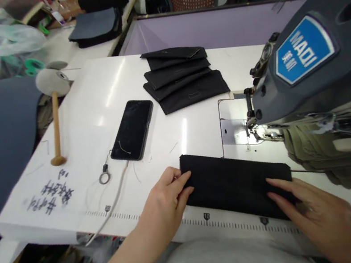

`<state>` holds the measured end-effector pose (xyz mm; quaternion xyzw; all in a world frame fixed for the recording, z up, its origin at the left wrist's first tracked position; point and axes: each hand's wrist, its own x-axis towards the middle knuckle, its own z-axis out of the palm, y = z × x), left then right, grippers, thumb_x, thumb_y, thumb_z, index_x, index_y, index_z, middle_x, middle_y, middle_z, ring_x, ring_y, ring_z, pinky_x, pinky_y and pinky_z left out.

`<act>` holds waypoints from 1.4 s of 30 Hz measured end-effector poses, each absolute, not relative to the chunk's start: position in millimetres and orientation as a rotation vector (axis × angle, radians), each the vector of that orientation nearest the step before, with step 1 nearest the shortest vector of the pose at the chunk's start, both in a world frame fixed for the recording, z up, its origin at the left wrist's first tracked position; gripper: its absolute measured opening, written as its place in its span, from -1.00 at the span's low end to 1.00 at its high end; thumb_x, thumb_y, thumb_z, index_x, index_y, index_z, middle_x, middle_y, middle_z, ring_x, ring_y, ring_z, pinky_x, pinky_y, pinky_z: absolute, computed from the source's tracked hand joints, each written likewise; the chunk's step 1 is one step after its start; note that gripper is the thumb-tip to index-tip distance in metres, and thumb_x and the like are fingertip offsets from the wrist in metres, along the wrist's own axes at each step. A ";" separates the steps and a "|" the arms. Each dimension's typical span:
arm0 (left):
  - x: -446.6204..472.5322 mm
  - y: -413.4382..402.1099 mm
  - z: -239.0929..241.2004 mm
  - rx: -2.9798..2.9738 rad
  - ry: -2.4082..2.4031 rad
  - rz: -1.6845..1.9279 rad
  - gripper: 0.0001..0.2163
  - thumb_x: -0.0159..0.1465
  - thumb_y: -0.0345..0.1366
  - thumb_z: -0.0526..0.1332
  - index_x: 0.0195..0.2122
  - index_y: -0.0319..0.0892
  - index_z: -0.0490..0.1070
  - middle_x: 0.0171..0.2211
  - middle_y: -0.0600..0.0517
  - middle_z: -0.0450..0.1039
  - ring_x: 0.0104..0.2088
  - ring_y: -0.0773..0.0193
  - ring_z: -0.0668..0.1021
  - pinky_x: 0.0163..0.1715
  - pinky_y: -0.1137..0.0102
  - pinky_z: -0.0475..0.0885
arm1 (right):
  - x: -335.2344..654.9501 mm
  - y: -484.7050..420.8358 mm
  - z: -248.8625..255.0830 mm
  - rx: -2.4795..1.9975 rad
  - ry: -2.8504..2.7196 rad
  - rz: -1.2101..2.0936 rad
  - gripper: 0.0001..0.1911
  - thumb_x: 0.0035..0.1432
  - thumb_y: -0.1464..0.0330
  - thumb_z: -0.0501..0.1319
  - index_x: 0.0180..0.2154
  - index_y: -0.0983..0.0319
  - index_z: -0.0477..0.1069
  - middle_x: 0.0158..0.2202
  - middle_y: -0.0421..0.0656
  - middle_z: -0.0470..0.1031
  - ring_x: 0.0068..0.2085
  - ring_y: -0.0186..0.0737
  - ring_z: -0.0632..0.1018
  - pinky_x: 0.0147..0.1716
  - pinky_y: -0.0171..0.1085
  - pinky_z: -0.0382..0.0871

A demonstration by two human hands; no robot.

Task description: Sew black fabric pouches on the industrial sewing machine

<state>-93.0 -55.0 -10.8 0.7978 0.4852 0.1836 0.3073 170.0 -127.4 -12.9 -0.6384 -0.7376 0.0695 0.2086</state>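
Observation:
A folded black fabric piece point(232, 182) lies across the front of the white sewing table. My left hand point(167, 201) pinches its left edge between thumb and fingers. At the right end, my right hand point(318, 210) grips the same piece, thumb and forefinger on its top face and the other fingers partly hidden. Just beyond the fabric is the sewing machine point(315, 57), its lit needle area point(253, 131) apart from the cloth. Several similar black fabric pieces point(186, 77) lie overlapping farther back.
A phone point(132, 130) with a ring strap and a pale cable rests left of centre. Beyond it lies a wooden-handled mallet point(55, 121). Folded olive fabric point(335, 153) is stacked under the machine arm. A printed ruler scale point(207, 217) runs along the table's front edge.

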 end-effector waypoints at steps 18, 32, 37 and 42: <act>-93.9 -50.9 -14.7 2.246 1.260 0.485 -0.75 0.27 -0.31 -0.03 -0.14 -0.24 0.36 -0.33 0.01 0.28 -0.40 0.38 0.43 -0.40 0.52 0.42 | 170.1 -124.9 -9.4 -1.867 -1.885 0.406 -0.76 0.17 0.31 0.03 -0.25 0.24 0.43 -0.39 -0.14 0.47 -0.39 -0.26 0.49 -0.40 -0.32 0.42; -95.1 -50.8 -16.0 2.245 1.254 0.496 -0.76 0.27 -0.28 -0.02 -0.13 -0.21 0.35 -0.33 0.00 0.30 -0.39 0.35 0.44 -0.41 0.50 0.42 | 170.7 -122.5 -10.3 -1.926 -1.861 0.473 -0.77 0.15 0.34 0.04 -0.24 0.25 0.42 -0.36 -0.13 0.48 -0.35 -0.24 0.49 -0.33 -0.29 0.40; -94.1 -50.4 -15.5 2.241 1.266 0.462 -0.76 0.28 -0.29 -0.02 -0.13 -0.22 0.36 -0.32 0.00 0.29 -0.37 0.36 0.43 -0.37 0.50 0.42 | 171.0 -121.9 -9.9 -1.974 -1.827 0.515 -0.77 0.14 0.33 0.05 -0.24 0.25 0.43 -0.36 -0.15 0.48 -0.36 -0.25 0.49 -0.34 -0.30 0.40; -93.1 -49.9 -14.6 2.260 1.265 0.485 -0.75 0.28 -0.30 -0.02 -0.15 -0.26 0.37 -0.34 0.00 0.29 -0.39 0.36 0.44 -0.38 0.51 0.42 | 170.1 -119.0 -8.0 -1.993 -1.786 0.536 -0.77 0.13 0.32 0.05 -0.26 0.23 0.44 -0.37 -0.18 0.50 -0.38 -0.26 0.50 -0.36 -0.32 0.40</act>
